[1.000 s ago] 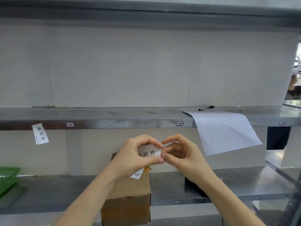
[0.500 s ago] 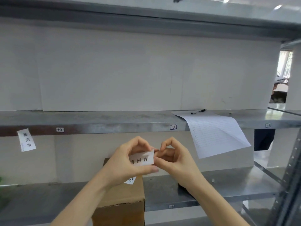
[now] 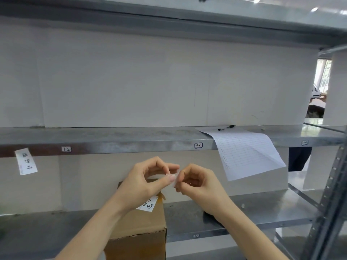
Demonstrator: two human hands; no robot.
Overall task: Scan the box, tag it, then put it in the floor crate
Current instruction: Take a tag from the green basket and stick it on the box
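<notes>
A brown cardboard box [image 3: 142,229] stands on the lower metal shelf [image 3: 262,209], below my hands, with a small white handwritten sticker [image 3: 148,204] on its top. My left hand [image 3: 148,182] and my right hand [image 3: 195,182] meet above the box, thumbs and forefingers pinching a small white label tag [image 3: 175,177] between them. The tag shows only edge-on, mostly hidden by my fingertips. A dark object [image 3: 212,216] lies on the shelf under my right forearm, largely covered.
A printed sheet [image 3: 246,152] hangs over the middle shelf edge, with a black pen [image 3: 226,127] behind it. A white tag with printed characters [image 3: 26,162] sticks to that shelf's front at left. A grey upright post [image 3: 330,194] rises at right.
The label, earlier held flat with its printed face toward me, is now turned or folded edge-on between my fingertips. My view has shifted slightly left and up.
</notes>
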